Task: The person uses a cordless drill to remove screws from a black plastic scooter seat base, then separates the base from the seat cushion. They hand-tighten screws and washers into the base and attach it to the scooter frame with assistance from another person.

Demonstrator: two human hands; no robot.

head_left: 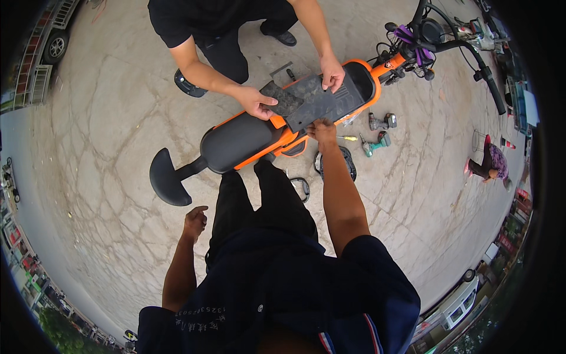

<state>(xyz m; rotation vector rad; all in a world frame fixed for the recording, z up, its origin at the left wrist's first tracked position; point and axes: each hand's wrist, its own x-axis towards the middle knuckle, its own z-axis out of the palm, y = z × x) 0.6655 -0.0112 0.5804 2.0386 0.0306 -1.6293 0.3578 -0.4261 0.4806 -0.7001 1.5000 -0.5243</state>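
Observation:
An orange electric scooter with a black seat [239, 141] stands across the ground in front of me. Over its footboard lies a black floor mat [318, 100], its dusty left end raised. My right hand [322, 131] is at the mat's near edge, fingers curled around it; the fingertips are partly hidden. My left hand [196, 223] hangs free beside my leg, fingers loosely bent and apart, holding nothing. A co-worker crouches opposite. One co-worker hand [257, 102] grips the raised end of the mat, and the other hand [333, 74] rests by its far edge.
Right of my right hand, a green cordless drill [376, 144], a grey cordless drill [383, 121] and a yellow-handled screwdriver [348, 138] lie on the concrete. Dark curved parts [345, 164] lie near my feet. Handlebars [454, 44] reach up right. Another person [494, 162] is farther right.

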